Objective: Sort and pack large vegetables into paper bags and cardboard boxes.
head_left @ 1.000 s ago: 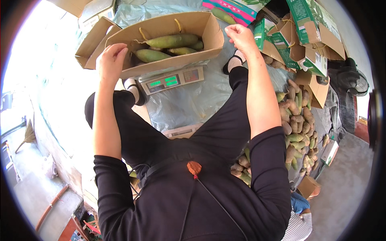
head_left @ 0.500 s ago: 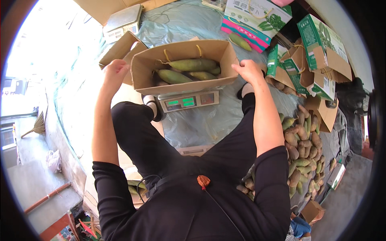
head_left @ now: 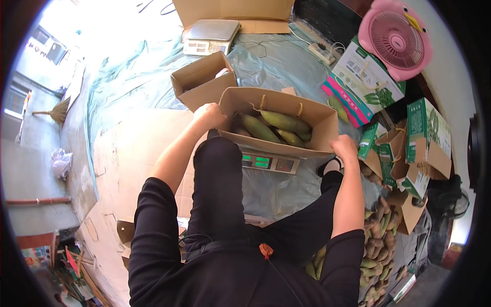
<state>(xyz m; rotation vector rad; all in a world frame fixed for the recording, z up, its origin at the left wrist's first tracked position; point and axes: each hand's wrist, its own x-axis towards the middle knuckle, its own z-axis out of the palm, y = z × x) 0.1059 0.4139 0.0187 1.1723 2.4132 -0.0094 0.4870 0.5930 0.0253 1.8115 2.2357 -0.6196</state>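
A tall-sided brown cardboard box (head_left: 323, 122) with yellow cord handles stands over a digital scale (head_left: 285, 165) between my legs. Several long green radishes (head_left: 281, 121) lie inside it. My left hand (head_left: 209, 116) is closed on the box's left end, at its upper edge. At the opposite end, my right hand (head_left: 344, 147) pinches the near right corner. The box covers most of the scale; its front panel with lit green displays shows below the near wall.
Another open carton (head_left: 204, 84) stands behind my left hand, with a second scale (head_left: 210, 37) beyond. At right are green-and-white cartons (head_left: 429, 135) and a pile of brown and green roots (head_left: 381, 240). A pink fan (head_left: 396, 43) stands at the far right.
The view has swung, so the box, scale and surroundings sit farther right and lower. Both hands remain on the box ends. The pink fan has come fully into view.
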